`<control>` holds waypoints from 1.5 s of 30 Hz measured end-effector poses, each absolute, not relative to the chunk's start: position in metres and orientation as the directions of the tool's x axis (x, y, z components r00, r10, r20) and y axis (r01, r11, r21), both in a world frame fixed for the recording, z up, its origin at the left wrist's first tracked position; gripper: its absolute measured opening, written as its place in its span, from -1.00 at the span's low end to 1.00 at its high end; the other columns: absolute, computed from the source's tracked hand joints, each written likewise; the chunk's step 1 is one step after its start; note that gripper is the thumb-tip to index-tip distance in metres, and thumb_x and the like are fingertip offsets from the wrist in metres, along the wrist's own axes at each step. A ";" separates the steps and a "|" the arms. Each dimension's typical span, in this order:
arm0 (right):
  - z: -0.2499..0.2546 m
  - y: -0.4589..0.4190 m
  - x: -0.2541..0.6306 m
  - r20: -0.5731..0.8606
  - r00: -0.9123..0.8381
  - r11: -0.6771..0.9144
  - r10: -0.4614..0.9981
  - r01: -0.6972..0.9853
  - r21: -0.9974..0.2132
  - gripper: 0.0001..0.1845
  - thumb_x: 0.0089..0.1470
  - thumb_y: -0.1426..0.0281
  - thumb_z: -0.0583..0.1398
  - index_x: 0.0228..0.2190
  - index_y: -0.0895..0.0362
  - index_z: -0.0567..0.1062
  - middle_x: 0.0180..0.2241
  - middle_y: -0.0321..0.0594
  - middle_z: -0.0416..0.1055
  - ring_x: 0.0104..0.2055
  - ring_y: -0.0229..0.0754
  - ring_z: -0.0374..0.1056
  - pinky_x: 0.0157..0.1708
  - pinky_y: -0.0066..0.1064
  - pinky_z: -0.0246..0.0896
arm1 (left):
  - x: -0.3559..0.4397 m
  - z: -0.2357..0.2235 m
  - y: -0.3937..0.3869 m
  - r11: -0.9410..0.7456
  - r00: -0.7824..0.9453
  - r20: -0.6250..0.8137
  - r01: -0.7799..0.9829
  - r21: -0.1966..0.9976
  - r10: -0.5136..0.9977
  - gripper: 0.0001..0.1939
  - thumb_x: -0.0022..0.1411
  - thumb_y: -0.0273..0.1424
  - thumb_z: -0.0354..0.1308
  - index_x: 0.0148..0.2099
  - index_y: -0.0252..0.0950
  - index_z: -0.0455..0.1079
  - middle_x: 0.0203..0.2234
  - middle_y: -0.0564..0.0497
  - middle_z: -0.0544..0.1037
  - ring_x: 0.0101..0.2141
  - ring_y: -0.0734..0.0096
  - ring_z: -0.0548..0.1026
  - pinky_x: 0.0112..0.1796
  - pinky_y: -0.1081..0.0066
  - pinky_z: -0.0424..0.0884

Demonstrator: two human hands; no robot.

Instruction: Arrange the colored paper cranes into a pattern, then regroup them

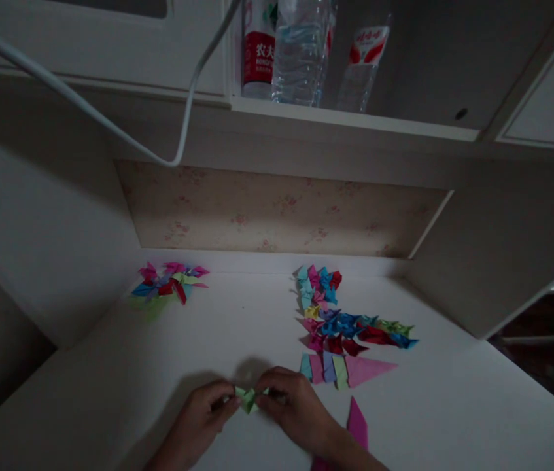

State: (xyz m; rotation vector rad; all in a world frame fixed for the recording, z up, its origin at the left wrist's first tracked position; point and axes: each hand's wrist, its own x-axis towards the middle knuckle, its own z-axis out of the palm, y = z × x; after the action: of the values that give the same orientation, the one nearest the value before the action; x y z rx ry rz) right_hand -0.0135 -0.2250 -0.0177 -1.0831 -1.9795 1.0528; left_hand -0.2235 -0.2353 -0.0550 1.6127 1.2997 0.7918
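- Green, small folded paper piece (248, 400), low over the near middle of the white desk (183, 347), contact with its top impossible to tell
- Pinched from both sides: left hand (203, 412) clamped on one end, right hand (296, 402) on the other, fingertips close together
- Probably very light, crisp along the folds yet soft between; easy to crush or tear, so best held by the thick creased edges, with light pressure
- Just beyond the right hand, a row of flat folded paper strips (328, 368) in teal, pink, purple and pale green; behind it, a dense cluster of multicoloured folded paper shapes (345, 325), likely easy to nudge with a sleeve or knuckle
- Partly under the right forearm, a magenta pointed paper piece (356, 422)
- At the far left, a loose multicoloured paper pile (173, 282)
- Overhead, a white cable (110, 127) and clear plastic bottles (299, 62), well apart from the fingers
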 end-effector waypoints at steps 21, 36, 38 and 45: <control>0.000 -0.212 0.187 0.243 0.011 0.152 0.970 0.753 -0.640 -0.71 0.09 0.21 0.11 -0.33 0.06 0.58 -0.32 -0.17 0.56 -0.32 -0.12 0.45 -0.32 -0.40 0.30 | -0.221 -0.065 -0.229 0.124 0.202 -0.225 0.418 0.900 0.953 -0.52 0.11 0.03 0.04 -0.26 -0.27 0.49 -0.51 0.08 0.42 -0.59 0.52 0.23 -0.56 0.52 0.15; -0.036 -0.179 0.259 0.198 -0.144 0.214 0.970 0.892 -0.399 -0.66 0.12 0.29 0.01 -0.30 0.03 0.57 -0.20 -0.11 0.54 -0.17 -0.02 0.46 -0.16 -0.23 0.30 | -0.221 -0.069 -0.232 0.094 0.136 -0.172 0.452 0.887 0.976 -0.56 0.16 0.00 -0.01 -0.30 -0.25 0.44 -0.54 0.12 0.36 -0.57 0.49 0.24 -0.54 0.52 0.15; -0.036 -0.176 0.255 0.179 -0.165 0.225 0.970 0.889 -0.399 -0.66 0.13 0.29 0.00 -0.28 0.01 0.56 -0.20 -0.12 0.54 -0.19 -0.02 0.47 -0.18 -0.23 0.30 | -0.219 -0.067 -0.233 0.049 0.141 -0.132 0.480 0.876 0.981 -0.57 0.17 -0.01 0.00 -0.36 -0.25 0.44 -0.55 0.10 0.37 -0.53 0.45 0.29 -0.50 0.50 0.20; -0.035 -0.172 0.250 0.180 -0.192 0.254 0.965 0.861 -0.441 -0.63 0.07 0.32 0.04 -0.15 -0.03 0.55 -0.07 -0.15 0.50 -0.08 0.02 0.45 -0.14 -0.25 0.32 | -0.214 -0.068 -0.233 -0.055 0.166 -0.033 0.499 0.865 0.986 -0.64 0.20 -0.09 0.04 -0.43 -0.24 0.42 -0.55 0.09 0.39 -0.44 0.41 0.36 -0.39 0.50 0.25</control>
State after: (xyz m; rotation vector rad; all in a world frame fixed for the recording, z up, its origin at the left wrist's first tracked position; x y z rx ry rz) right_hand 0.2504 -0.1723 -0.0351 -1.6612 -2.1152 0.3372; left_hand -0.2144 -0.2329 -0.0685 1.6670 1.4377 0.7910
